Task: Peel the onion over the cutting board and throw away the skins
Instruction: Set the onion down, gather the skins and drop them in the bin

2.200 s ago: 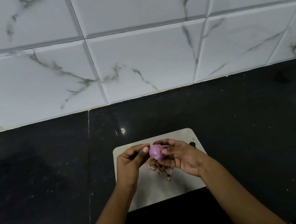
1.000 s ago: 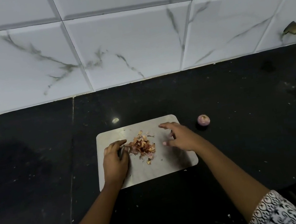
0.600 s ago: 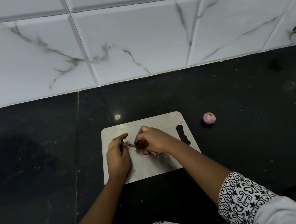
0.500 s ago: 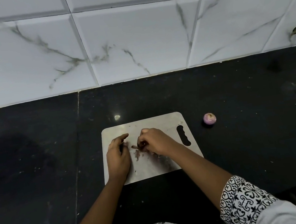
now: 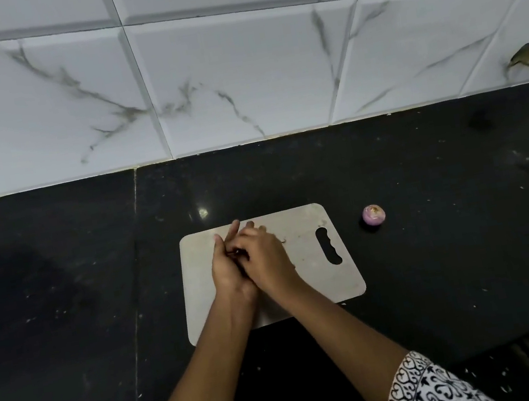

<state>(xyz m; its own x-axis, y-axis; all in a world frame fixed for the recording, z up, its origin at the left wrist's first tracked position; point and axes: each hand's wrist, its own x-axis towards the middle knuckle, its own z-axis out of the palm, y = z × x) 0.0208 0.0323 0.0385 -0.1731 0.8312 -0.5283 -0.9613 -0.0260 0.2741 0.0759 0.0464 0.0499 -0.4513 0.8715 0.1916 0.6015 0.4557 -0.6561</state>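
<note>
Head view: black tabletop (image 5: 438,259), white marbled tiles (image 5: 235,66) behind. Over the cutting board (image 5: 307,283), right hand (image 5: 267,260) curls round skins (image 5: 237,251) against the straight-fingered left hand (image 5: 225,270); onion (image 5: 374,215) lies at the board's 3 o'clock.

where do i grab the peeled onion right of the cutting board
Pinch the onion across its round sides from above, with the right hand. It is a small ball resting brownish end up on the counter, so the sides likely grip best.
</note>
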